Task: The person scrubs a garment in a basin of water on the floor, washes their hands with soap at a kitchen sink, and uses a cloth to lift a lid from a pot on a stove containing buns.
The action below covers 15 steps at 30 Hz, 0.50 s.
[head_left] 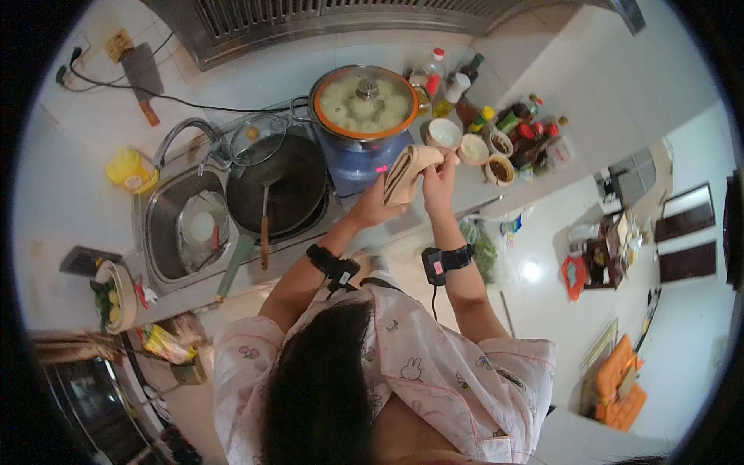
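Head view, centre of frame — left hand (377, 203) and right hand (439, 184) both gripping folded brown cloth (408, 171), long axis running upright. Cloth hovering just below lidded pot (364, 102) — left hand nearer pot.

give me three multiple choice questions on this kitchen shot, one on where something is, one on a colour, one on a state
1. Where does the black wok sit?
A. between the sink and the steaming pot
B. on the floor
C. inside the sink

2. What colour is the rim of the steaming pot?
A. blue
B. orange
C. green

3. What are the left hand and right hand doing?
A. resting empty
B. gripping the wok handle
C. holding a folded cloth

Answers: 1 A, the wok lies right of the sink and left of the pot. 2 B, an orange ring edges its glass lid. 3 C, both hands clasp the cloth in front of the pot.
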{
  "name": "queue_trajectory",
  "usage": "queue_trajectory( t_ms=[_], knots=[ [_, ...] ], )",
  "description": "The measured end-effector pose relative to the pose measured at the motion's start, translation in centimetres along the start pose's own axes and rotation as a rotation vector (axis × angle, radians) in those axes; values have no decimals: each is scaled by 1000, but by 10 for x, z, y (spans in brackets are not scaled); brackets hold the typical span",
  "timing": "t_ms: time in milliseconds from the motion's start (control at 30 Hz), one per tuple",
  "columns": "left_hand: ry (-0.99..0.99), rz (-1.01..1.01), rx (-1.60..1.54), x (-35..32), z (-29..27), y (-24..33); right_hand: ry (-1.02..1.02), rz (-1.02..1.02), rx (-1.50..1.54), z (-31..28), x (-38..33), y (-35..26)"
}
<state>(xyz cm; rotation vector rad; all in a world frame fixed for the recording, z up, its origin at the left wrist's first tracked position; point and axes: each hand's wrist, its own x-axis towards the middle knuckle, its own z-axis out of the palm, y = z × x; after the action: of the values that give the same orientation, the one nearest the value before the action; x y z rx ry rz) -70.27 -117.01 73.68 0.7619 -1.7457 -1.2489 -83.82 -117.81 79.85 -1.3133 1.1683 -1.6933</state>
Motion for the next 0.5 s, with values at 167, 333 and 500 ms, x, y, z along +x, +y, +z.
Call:
queue_trajectory(
  t_ms=[167, 333, 500],
  knots=[
    [330, -365, 112, 37, 14, 1, -30, 161, 115, -9, 55, 8],
    [612, -268, 147, 68, 16, 18, -64, -142, -327, -11, 123, 41],
    [763, -195, 360, 106, 21, 14, -174, -242, -644, -1, 186, 61]
  ],
)
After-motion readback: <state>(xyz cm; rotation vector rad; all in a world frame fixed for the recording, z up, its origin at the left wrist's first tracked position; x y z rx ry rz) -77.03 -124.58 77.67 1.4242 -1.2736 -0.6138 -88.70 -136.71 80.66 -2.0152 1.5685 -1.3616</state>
